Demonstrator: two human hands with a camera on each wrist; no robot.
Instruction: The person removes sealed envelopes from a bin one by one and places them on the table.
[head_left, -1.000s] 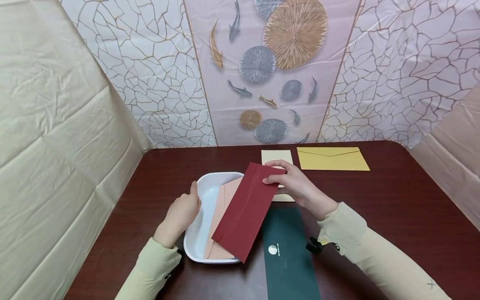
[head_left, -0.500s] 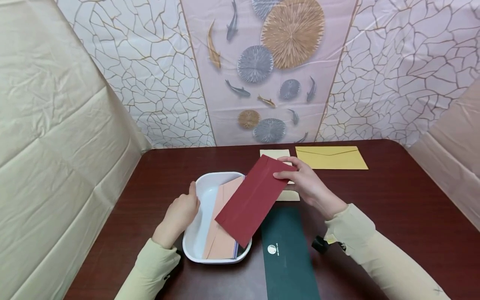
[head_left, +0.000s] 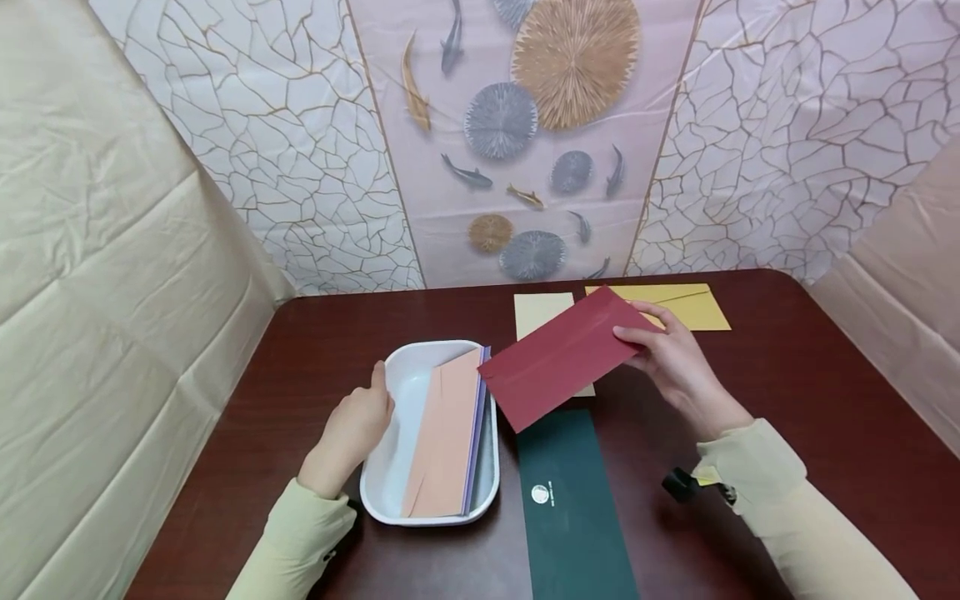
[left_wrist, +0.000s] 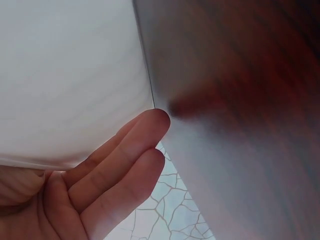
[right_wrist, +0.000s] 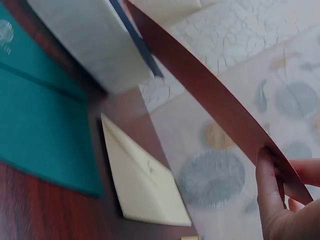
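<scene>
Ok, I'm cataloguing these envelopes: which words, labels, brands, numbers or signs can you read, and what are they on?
No text can be read.
Green envelope: round white emblem, with a line of lettering beside it; both too small to read.
Cream envelope: a small mark, too blurred to tell whether it is writing.
Red envelope: no lettering shows.

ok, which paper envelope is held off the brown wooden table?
The red rectangular paper envelope, pinched in the right hand. The green envelope, cream envelope and yellow envelope lie on the table; the peach envelope lies in the white oblong tray.
</scene>
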